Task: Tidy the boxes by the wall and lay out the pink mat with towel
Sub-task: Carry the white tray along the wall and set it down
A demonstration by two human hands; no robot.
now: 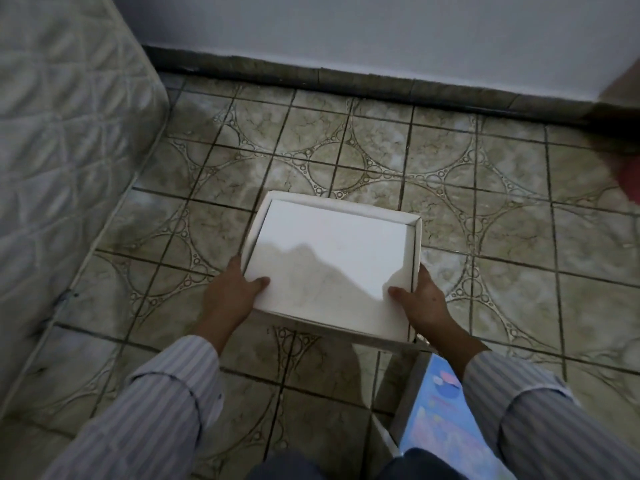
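Observation:
A shallow white open box [332,251] is held just above the tiled floor in the middle of the head view. My left hand [230,292] grips its near left edge, thumb lying inside the box. My right hand [420,299] grips its near right corner the same way. A second box with a blue and pink printed face [436,414] stands on the floor by my right forearm, partly hidden by my sleeve. A pinkish thing [628,181] shows blurred at the right edge; I cannot tell what it is.
A quilted mattress [62,161] leans along the left side. The white wall [346,29] with a dark skirting board [311,76] runs across the top. Patterned floor tiles [381,150] lie between the box and the wall.

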